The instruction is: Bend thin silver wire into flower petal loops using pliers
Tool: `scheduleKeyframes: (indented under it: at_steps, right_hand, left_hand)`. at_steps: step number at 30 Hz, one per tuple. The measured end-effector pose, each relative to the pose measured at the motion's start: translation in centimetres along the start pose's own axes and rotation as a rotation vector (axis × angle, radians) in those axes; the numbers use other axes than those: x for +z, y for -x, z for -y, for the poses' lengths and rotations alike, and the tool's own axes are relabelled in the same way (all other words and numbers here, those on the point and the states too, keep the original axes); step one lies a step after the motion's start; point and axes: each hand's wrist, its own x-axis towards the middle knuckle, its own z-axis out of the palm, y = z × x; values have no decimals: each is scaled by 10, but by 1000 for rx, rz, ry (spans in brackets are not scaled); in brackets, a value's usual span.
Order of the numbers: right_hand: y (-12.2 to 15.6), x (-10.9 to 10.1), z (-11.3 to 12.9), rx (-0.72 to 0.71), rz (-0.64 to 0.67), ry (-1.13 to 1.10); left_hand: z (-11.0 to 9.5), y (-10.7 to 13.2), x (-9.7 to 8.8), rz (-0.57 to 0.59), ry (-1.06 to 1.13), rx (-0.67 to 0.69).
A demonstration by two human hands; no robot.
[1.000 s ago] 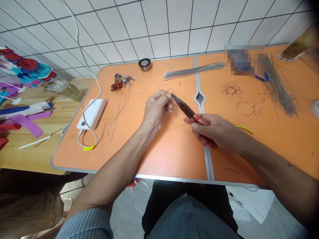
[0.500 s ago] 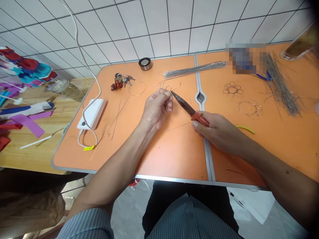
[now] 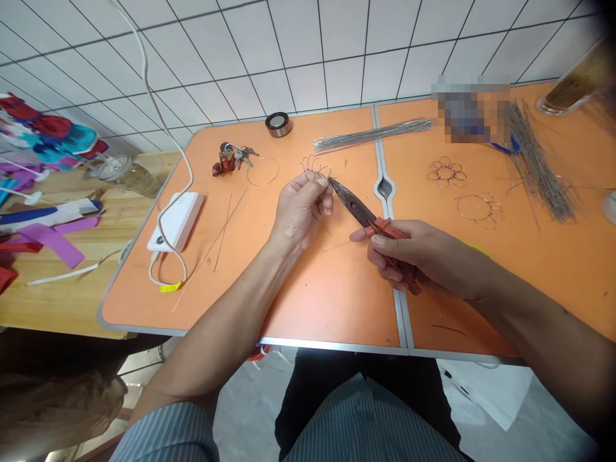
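Between the thumb and fingers of my left hand [image 3: 304, 204] is pinched a thin wire bent into small loops [image 3: 309, 164]; its lower part is hidden by the fingers. My right hand [image 3: 409, 253] is wrapped round the red handles of long-nose pliers [image 3: 359, 206]. The pliers' tips meet the wire right beside my left thumb; whether they clamp it is too small to tell. To the right on the orange table [image 3: 337, 301] lie a flower-shaped wire piece [image 3: 446, 172] and a wire ring with a few loops [image 3: 480, 208].
A bundle of straight wires [image 3: 373, 135] lies at the back, near a tape roll [image 3: 278, 124]. Keys [image 3: 235, 158], a wire ring [image 3: 262, 172] and a white power bank [image 3: 176, 221] are on the left. More wires [image 3: 543, 163] and a container [image 3: 570, 83] stand far right.
My right hand has turned and its fingers now spread around the handles, which have come apart. The pliers' tips stay at the wire. My left hand holds its pinch.
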Motion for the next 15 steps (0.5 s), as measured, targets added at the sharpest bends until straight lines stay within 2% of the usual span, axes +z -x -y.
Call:
scheduleKeyframes:
  at_steps: [2, 4, 11, 13, 15]
  right_hand:
    - [-1, -1, -1, 8, 24, -59]
    - [-3, -1, -3, -11, -19, 28]
    - [-13, 12, -15, -181, -566, 1040]
    - [-14, 19, -20, -229, -696, 1243]
    - [-14, 22, -21, -266, -754, 1325]
  left_hand:
    - [-1, 1, 1, -15, -8, -6]
    - [-1, 1, 1, -26, -11, -10]
    - [2, 1, 1, -70, -13, -68]
    - [2, 1, 2, -76, -13, -77]
    - [2, 1, 2, -82, -16, -71]
